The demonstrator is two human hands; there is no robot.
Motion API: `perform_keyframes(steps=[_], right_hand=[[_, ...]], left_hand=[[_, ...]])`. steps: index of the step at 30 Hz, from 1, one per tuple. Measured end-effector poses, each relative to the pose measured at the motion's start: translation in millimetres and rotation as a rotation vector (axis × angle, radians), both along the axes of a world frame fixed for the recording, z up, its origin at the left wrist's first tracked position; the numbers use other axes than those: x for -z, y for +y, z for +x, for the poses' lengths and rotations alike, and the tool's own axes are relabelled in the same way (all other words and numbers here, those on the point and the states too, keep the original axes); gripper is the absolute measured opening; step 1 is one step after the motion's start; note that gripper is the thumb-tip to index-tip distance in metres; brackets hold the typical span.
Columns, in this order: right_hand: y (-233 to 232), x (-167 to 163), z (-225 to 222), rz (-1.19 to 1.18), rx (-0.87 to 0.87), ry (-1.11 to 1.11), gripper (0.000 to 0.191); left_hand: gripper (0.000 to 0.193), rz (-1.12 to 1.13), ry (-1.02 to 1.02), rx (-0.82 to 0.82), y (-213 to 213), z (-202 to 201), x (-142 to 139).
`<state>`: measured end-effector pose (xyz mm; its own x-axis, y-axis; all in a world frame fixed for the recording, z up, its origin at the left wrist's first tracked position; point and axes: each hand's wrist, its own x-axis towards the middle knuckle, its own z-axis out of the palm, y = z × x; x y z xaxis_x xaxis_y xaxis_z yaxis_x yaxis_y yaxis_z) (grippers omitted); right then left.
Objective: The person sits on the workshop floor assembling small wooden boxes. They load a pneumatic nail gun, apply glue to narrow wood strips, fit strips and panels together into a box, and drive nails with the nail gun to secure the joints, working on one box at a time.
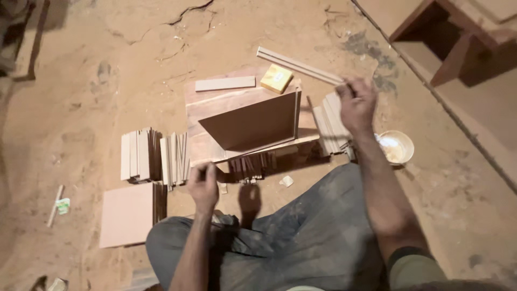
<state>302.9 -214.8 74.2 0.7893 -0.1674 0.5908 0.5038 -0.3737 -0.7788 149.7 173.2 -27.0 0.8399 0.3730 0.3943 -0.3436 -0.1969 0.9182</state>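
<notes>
Floor [107, 64] showing as dry, cracked, dusty earth, matt throughout. Board [247, 121] looking like smooth, matt brown wood. Slat stacks [141, 153] and long strip [299, 66] appearing as pale, raw-cut wood. Yellow block [277, 78] looking slightly glossy. Bowl [397, 146] appearing as smooth pale plastic. Trousers [301, 231] showing as dusty cloth.

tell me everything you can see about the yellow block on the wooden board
The yellow block is a small, flat, squarish piece with a brighter top face and darker side edges; its material cannot be told. It lies turned at an angle near the far right corner of the wooden board, resting on it. A thin wooden strip lies to its left, apart from it. The upright brown panel stands just in front. Neither hand touches it; the right hand is nearest.
</notes>
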Motion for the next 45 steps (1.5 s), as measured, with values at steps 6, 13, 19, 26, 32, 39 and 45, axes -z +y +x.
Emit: perform_keyframes(steps=[6, 13, 19, 26, 32, 39, 45], right_hand=[[-7.2, -67.6, -69.1, -0.239, -0.397, -0.143, 0.021], [34.0, -95.0, -86.9, -0.354, -0.815, -0.118, 0.027], [38.8, -97.5, -90.9, 0.000, -0.748, 0.153, 0.044], [44.6, -74.0, -83.6, -0.069, -0.494, 0.013, 0.014], [83.3, -47.6, -99.1, -0.090, -0.759, 0.334, 0.029], [75.2, -70.0, -90.0, -0.319, -0.820, 0.107, 0.021], [78.5, -92.2, -86.8, -0.567, -0.803, -0.267, 0.023]], left_hand=[[0.041, -0.350, 0.388, 0.630, -38.7, -15.1, -30.6], [0.051, -0.587, 0.525, 1.253, -77.4, -4.8, -126.6], [0.035, -0.397, 0.428, 1.096, -75.6, -3.3, -154.9], [0.033, -0.686, 0.319, 0.992, -39.8, 7.6, -158.2], [0.033, -0.435, 0.132, 0.816, -62.5, 12.6, -157.3], [0.048, -0.878, 0.007, 1.478, -50.0, 13.9, -191.4], [0.043, -0.190, 0.493, 1.200, -53.0, 7.9, -192.1]])
